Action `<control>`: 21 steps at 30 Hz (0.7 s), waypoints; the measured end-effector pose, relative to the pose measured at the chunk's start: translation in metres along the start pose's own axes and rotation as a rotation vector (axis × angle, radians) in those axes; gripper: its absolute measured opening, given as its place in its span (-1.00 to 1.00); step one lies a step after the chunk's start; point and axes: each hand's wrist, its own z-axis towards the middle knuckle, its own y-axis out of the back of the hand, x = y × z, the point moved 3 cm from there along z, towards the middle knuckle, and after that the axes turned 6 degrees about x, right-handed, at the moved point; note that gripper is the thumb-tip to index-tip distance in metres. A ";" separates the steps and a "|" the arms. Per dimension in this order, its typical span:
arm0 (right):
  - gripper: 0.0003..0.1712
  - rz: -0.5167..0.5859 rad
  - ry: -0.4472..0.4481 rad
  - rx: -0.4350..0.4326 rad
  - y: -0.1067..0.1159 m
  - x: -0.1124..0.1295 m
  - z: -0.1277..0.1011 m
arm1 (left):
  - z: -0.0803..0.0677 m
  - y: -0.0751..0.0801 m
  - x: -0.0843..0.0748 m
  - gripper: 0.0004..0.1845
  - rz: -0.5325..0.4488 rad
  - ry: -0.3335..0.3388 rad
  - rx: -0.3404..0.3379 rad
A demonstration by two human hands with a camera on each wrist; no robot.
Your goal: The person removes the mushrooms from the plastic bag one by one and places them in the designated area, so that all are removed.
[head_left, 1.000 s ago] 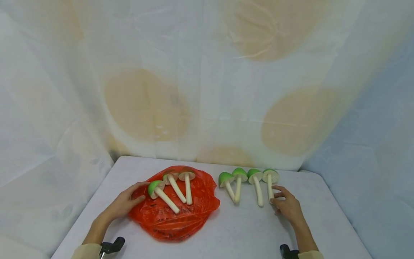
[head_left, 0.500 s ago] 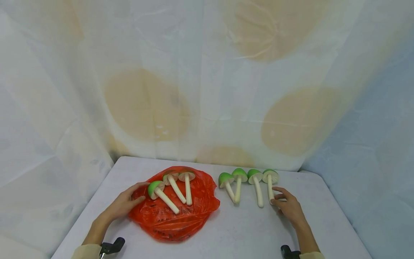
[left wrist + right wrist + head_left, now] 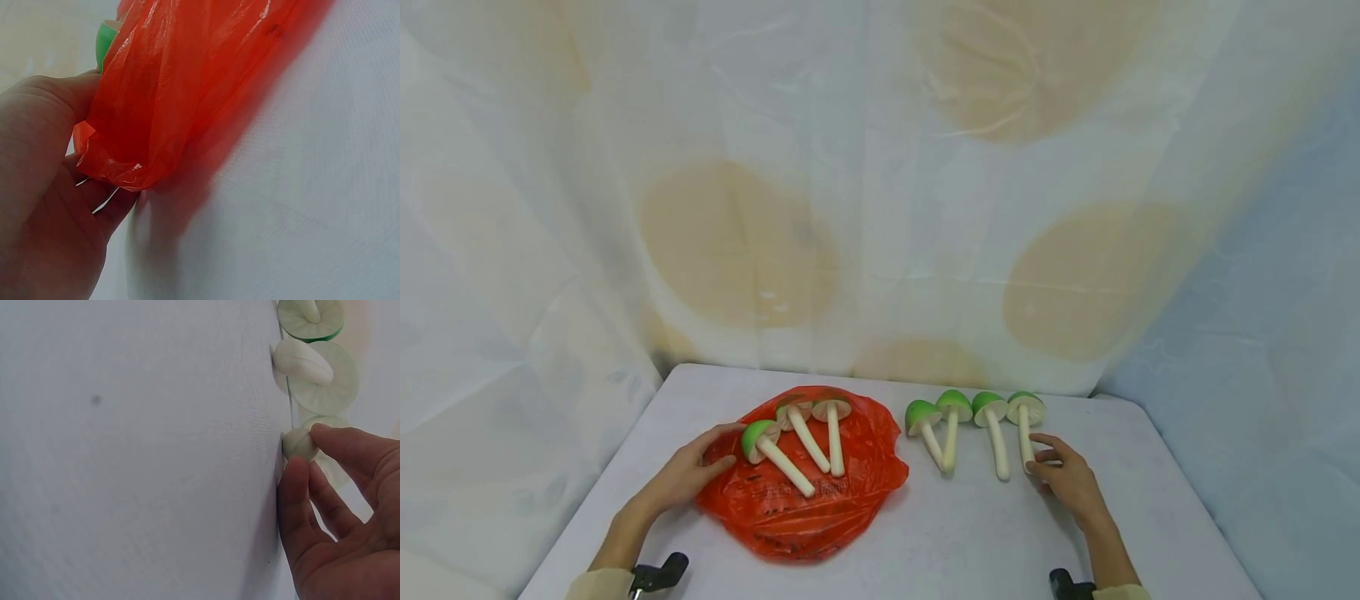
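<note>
Pinched at Both Sides of a White Tabletop point(image 3: 955, 533)

Open room spreads toward 6 o'clock; the far edge runs just beyond the caps. Left of centre, toward 9, lies a red plastic bag point(image 3: 797, 529), its 9 o'clock rim pinched by the left hand point(image 3: 685, 475). At 3, the right hand point(image 3: 1071, 479) grasps the stem end of the rightmost mushroom point(image 3: 1025, 432), long axis 12 to 6, cap toward 12. Three neighbouring mushrooms point(image 3: 997, 446) point caps toward 11 to 12; three bag-top mushrooms point(image 3: 786, 467), 10 to 12.
</note>
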 end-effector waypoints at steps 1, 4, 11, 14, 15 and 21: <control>-0.35 -0.001 -0.001 -0.001 0.000 0.000 0.000 | 0.000 0.000 0.001 -0.48 -0.003 -0.002 0.000; -0.35 -0.002 0.001 -0.002 0.000 0.001 -0.001 | 0.001 0.000 0.002 -0.48 -0.007 -0.002 0.002; -0.35 0.002 0.022 0.003 0.001 0.001 -0.002 | 0.001 0.000 0.004 -0.48 -0.006 0.000 0.004; -0.36 0.003 0.022 0.004 0.001 0.000 -0.001 | 0.001 -0.001 0.004 -0.48 -0.008 -0.008 0.002; -0.36 0.002 0.022 0.006 0.001 0.000 -0.001 | 0.001 -0.001 0.003 -0.48 -0.006 -0.012 0.002; -0.36 -0.025 0.026 0.004 0.005 0.002 -0.004 | 0.001 -0.001 0.004 -0.48 -0.002 -0.010 0.008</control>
